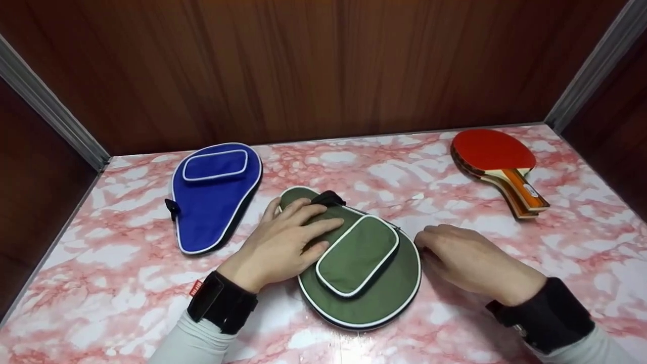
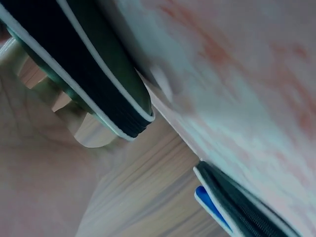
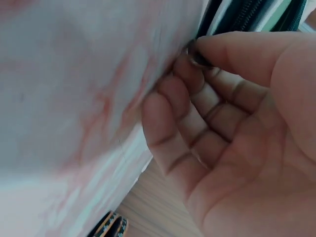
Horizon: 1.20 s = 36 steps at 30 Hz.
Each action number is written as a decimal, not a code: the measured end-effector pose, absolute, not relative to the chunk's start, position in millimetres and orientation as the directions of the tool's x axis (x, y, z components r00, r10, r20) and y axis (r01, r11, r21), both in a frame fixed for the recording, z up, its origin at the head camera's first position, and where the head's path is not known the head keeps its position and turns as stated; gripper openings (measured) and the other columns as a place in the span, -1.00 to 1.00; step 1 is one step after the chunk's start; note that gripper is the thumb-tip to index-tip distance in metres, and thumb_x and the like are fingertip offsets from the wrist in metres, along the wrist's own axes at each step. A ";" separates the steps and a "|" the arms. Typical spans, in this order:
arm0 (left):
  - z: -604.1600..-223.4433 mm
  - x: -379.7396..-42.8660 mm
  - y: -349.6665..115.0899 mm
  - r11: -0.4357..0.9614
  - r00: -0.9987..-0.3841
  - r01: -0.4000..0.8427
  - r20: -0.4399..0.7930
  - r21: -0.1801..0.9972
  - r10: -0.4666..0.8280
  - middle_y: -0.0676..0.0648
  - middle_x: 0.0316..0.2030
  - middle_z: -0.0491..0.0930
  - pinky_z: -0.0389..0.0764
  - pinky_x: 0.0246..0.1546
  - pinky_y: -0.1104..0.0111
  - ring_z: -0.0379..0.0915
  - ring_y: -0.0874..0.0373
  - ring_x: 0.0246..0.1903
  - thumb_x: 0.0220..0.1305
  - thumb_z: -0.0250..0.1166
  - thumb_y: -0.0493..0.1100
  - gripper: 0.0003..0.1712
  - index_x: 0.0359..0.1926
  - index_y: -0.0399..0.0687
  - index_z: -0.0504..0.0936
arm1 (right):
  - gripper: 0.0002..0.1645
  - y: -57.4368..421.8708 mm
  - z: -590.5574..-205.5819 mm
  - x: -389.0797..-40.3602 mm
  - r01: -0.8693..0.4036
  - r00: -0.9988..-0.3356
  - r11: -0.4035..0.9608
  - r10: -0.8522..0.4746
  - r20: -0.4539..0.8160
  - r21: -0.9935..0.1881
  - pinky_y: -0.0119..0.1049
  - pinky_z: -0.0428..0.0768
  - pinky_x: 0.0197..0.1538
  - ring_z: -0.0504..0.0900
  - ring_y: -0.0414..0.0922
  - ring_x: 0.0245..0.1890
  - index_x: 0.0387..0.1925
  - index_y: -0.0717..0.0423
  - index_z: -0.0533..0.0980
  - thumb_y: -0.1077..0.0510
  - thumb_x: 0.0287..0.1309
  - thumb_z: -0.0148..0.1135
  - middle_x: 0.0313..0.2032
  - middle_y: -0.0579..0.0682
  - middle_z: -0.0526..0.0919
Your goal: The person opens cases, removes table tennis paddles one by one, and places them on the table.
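Observation:
A green table tennis bat case (image 1: pixel 374 303) with white piping and a front pocket lies at a slant on the marbled table. My left hand (image 1: pixel 290 240) rests on its narrow upper end with fingers spread. Beside the case's right edge, my right hand (image 1: pixel 465 255) pinches a small dark zipper pull (image 3: pixel 199 58) between thumb and forefinger. The zipper (image 3: pixel 248 15) runs along the case's side, and in the right wrist view it appears closed where it shows. A black strap (image 1: pixel 329 198) sticks out near my left fingertips.
A blue bat case (image 1: pixel 215 202) lies at the back left, its black strap (image 1: pixel 172 208) at its left side. Two stacked table tennis bats (image 1: pixel 493 149), red side up on top, lie at the back right. Brown wood-grain panels (image 1: pixel 323 65) enclose the table's back and sides.

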<state>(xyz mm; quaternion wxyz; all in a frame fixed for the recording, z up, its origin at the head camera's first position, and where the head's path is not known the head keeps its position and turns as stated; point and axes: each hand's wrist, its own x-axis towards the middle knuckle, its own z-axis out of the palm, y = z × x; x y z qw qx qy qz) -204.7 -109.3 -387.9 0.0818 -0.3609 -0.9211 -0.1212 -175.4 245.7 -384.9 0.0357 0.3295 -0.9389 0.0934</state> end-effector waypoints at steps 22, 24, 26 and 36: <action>-388.7 -204.7 -113.9 0.695 -0.709 0.702 0.239 0.153 0.664 -0.12 0.46 0.52 0.12 0.48 -0.46 0.28 -0.18 0.52 0.62 0.25 0.19 -0.43 0.55 0.39 0.58 | -0.66 245.6 -378.0 -163.0 -0.651 -0.759 0.753 -0.647 0.072 -0.098 -0.13 0.51 -0.36 0.51 -0.12 -0.50 -0.50 -0.18 0.58 0.28 0.26 0.46 -0.55 -0.28 0.42; -388.6 -204.6 -113.8 0.697 -0.711 0.700 0.236 0.152 0.663 -0.12 0.46 0.52 0.12 0.49 -0.45 0.28 -0.17 0.53 0.61 0.25 0.19 -0.43 0.55 0.40 0.58 | -0.64 244.9 -377.0 -161.3 -0.658 -0.752 0.745 -0.655 0.067 -0.110 -0.14 0.49 -0.38 0.48 -0.15 -0.52 -0.53 -0.20 0.57 0.28 0.24 0.46 -0.57 -0.31 0.40; -388.6 -204.5 -113.6 0.699 -0.712 0.699 0.234 0.149 0.662 -0.12 0.46 0.52 0.11 0.49 -0.45 0.29 -0.16 0.52 0.61 0.25 0.20 -0.43 0.55 0.40 0.58 | -0.63 243.9 -375.8 -159.3 -0.665 -0.747 0.738 -0.663 0.061 -0.115 -0.15 0.49 -0.38 0.48 -0.17 -0.52 -0.55 -0.21 0.57 0.28 0.23 0.46 -0.58 -0.33 0.40; -388.9 -203.7 -112.5 0.709 -0.718 0.692 0.232 0.138 0.656 -0.12 0.46 0.51 0.14 0.48 -0.44 0.29 -0.13 0.53 0.63 0.24 0.22 -0.42 0.57 0.42 0.56 | -0.59 239.3 -370.3 -149.0 -0.682 -0.717 0.704 -0.697 -0.011 -0.199 -0.22 0.44 -0.41 0.48 -0.33 -0.52 -0.57 -0.28 0.54 0.11 0.27 0.57 -0.58 -0.41 0.39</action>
